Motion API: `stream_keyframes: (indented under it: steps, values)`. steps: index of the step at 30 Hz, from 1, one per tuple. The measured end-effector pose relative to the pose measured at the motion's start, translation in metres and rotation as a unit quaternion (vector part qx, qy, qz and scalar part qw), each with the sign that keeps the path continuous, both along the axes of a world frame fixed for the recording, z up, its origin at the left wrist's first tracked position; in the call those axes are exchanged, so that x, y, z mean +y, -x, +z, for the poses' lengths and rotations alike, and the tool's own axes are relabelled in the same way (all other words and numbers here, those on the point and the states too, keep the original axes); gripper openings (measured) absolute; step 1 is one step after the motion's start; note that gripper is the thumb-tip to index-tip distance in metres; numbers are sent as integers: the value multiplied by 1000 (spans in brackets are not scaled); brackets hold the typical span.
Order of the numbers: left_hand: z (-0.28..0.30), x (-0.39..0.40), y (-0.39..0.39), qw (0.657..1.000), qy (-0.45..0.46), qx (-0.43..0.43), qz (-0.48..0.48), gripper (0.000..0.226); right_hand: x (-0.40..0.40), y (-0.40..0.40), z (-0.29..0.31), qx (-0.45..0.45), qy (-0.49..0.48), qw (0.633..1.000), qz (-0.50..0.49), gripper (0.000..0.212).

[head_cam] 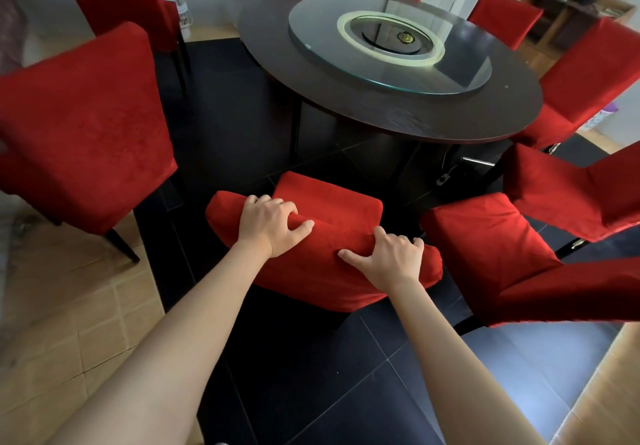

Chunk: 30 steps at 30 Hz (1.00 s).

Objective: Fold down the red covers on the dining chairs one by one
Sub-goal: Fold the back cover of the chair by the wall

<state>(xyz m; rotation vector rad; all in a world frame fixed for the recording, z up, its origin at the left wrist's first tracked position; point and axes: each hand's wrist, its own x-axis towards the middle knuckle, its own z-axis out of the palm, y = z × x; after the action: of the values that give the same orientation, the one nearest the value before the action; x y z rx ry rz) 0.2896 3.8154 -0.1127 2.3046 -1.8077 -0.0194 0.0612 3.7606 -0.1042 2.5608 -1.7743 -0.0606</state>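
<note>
right now both hands grip the red cover (322,271) atop the chair at lower centre: left hand (268,224) and right hand (391,257) pinch the rolled fabric. next, probably, pull it down evenly.

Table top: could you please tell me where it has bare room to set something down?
The dark outer ring of the round table, between its edge and the glass turntable, is bare. Covered chairs crowd the near and right sides.
</note>
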Motion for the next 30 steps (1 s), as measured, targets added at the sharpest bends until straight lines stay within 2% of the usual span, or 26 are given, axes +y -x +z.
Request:
stream_keyframes:
  steps: [7, 10, 19, 30]
  values:
    - [16, 26, -31, 995, 45, 49, 75, 62, 0, -15, 13, -50, -50, 995, 66, 101]
    - [28, 40, -54, 990, 61, 59, 112, 67, 1, -45, 21, -56, -47, 991, 110, 94]
    - [47, 105, -164, 970, 82, 45, 224, 53, 4, -191, 47, -99, -12, 968, 230, 78]
    - [59, 152, -313, 947, 70, 20, 312, 57, 18, -355, 58, -108, -19, 955, 277, 71]
